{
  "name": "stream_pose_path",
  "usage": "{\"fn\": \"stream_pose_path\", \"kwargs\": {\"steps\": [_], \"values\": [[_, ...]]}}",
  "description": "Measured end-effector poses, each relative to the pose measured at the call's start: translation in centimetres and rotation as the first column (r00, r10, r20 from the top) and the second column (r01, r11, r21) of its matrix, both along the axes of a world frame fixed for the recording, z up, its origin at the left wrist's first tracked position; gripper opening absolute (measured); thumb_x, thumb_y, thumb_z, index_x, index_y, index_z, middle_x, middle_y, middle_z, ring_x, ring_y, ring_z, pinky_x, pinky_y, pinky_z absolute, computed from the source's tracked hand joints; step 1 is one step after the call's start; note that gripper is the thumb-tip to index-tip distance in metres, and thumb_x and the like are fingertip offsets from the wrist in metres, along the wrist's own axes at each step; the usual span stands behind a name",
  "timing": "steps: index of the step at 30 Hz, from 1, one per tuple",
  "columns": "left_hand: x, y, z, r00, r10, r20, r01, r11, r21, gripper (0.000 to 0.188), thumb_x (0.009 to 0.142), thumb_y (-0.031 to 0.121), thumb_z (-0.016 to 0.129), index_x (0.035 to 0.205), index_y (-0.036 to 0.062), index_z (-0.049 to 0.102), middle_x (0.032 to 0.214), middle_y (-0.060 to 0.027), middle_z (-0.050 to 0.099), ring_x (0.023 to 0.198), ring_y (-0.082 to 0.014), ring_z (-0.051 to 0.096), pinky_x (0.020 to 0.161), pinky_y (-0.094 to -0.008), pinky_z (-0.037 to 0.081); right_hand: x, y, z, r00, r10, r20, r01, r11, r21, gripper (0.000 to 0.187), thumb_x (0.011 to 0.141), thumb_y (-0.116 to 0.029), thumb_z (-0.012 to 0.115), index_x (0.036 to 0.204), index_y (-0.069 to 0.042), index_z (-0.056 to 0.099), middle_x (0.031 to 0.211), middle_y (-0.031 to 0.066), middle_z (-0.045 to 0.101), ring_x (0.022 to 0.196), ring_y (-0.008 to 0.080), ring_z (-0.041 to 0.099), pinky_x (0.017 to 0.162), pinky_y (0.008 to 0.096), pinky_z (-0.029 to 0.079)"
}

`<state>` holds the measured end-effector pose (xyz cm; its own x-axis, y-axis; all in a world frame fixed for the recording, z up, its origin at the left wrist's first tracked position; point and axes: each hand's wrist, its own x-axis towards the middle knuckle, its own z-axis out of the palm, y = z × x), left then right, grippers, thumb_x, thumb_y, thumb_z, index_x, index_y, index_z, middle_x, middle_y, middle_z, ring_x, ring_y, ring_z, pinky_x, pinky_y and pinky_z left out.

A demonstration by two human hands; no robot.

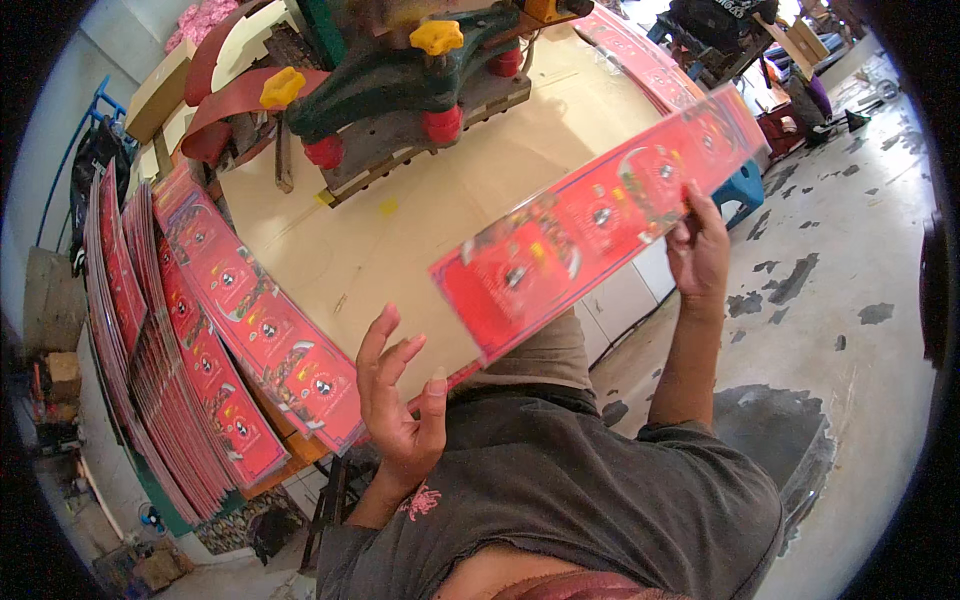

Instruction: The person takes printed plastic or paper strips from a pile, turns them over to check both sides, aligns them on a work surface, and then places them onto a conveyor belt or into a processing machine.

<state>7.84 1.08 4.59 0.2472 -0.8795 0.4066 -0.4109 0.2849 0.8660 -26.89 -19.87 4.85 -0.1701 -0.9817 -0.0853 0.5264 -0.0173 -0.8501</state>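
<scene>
My right hand [699,252] grips the lower edge of a long red printed sheet [600,222] near its right end. The sheet is held up at a slant over the work table [300,250], its left end lower and slightly blurred. My left hand [402,405] is open, fingers spread, just left of the sheet's lower corner and apart from it. Close to that hand, another red printed strip [268,328] lies along the left of the table. Beyond the sheet stands a dark green press [385,95] with yellow knobs [437,37] and red collars.
Tall stacks of red printed sheets [165,380] fill the left side. More red sheets [650,65] lie at the table's far right, near a blue stool [740,190]. Cardboard boxes [160,95] and a curved red-brown band [215,115] stand behind left. The grey floor [800,270] has dark patches.
</scene>
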Motion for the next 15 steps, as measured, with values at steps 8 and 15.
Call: {"fn": "stream_pose_path", "kwargs": {"steps": [8, 15], "values": [[0.4, -0.9, -0.5, 0.875, -0.166, 0.454, 0.064, 0.971, 0.232, 0.061, 0.097, 0.026, 0.076, 0.151, 0.0063, 0.057, 0.162, -0.0234, 0.047, 0.150, -0.0450, 0.044, 0.123, -0.0578, 0.034, 3.8, 0.7, -0.9, 0.706, 0.467, -0.532, -0.397, 0.883, 0.248, 0.035, 0.109, -0.035, 0.064, 0.093, -0.004, 0.068, 0.075, 0.0037, 0.069, 0.058, 0.0075, 0.061, 0.047, 0.0228, 0.044], [0.8, -0.6, -0.8, 0.782, -0.267, 0.563, 0.056, 0.930, 0.363, 0.066, 0.092, 0.029, 0.079, 0.152, 0.0100, 0.059, 0.169, -0.0212, 0.039, 0.156, -0.0440, 0.037, 0.126, -0.0578, 0.031, 3.3, 1.7, 0.6, 0.463, 0.229, -0.856, -0.265, 0.958, 0.112, 0.039, 0.110, -0.032, 0.064, 0.084, -0.003, 0.068, 0.066, 0.0015, 0.065, 0.056, 0.0060, 0.058, 0.051, 0.0233, 0.041]]}}
